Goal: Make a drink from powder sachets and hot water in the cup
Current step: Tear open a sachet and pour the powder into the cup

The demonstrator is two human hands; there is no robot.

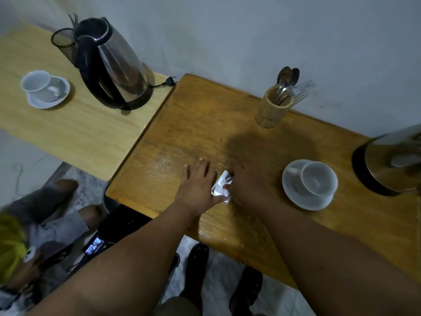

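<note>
A small white powder sachet (221,187) lies on the darker wooden table (205,124), pinched between my two hands. My left hand (197,185) holds its left edge with the thumb, its fingers spread flat on the wood. My right hand (247,187) grips the sachet's right side with thumb and fingers. Just right of my hands an empty white cup (315,177) rests on a white saucer (307,201). A steel kettle (391,160) on its black base stands at the far right edge, partly cut off by the frame.
A wooden holder (273,108) with spoons and forks stands at the back by the wall. On the lighter table (79,131) to the left are a second kettle (114,65), its loose plug, and another cup on a saucer (45,90). A seated person (34,224) is at lower left.
</note>
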